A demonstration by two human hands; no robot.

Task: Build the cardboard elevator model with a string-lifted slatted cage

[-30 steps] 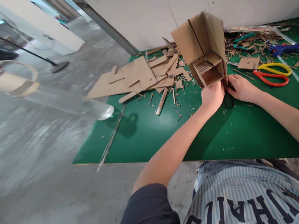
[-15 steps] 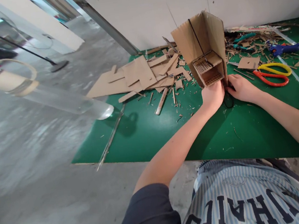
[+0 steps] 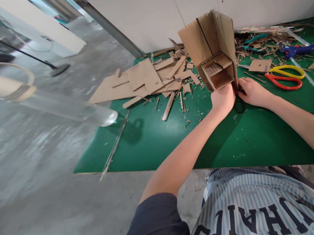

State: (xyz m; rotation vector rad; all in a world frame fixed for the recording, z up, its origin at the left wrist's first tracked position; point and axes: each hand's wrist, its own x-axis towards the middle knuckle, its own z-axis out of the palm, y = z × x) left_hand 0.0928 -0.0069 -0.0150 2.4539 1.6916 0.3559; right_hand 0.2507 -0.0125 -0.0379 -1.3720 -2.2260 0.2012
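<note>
**Cardboard structure between your two hands, met at its lower end**

You have the cardboard structure (image 3: 216, 44) in front of you over the green tabletop (image 3: 155, 144), its tall panels rising and its small stepped compartment facing you. That facing probably suits you, since the lower end sits within reach of both hands. Whether its base rests on the table is hidden by your hands.

Your left hand (image 3: 223, 97) is curled against the lower front edge, just under the compartment, likely to steady it. The fingertips are out of sight, so I cannot tell how firmly they grip. Your right hand (image 3: 253, 91) is at the lower right corner with fingers bent, beside a dark loop (image 3: 240, 112) hanging there; I cannot tell whether it pinches the loop, the cardboard or neither.

A black cord (image 3: 204, 38) runs from the top of the left panel down to the compartment, perhaps as a link between the two.

Cardboard scraps (image 3: 144, 76) lie to the left, apart from your hands. On your right, the scissors (image 3: 286, 66) lie near your right hand, handles turned outward, with the blue glue gun (image 3: 297, 51) beyond them.
</note>
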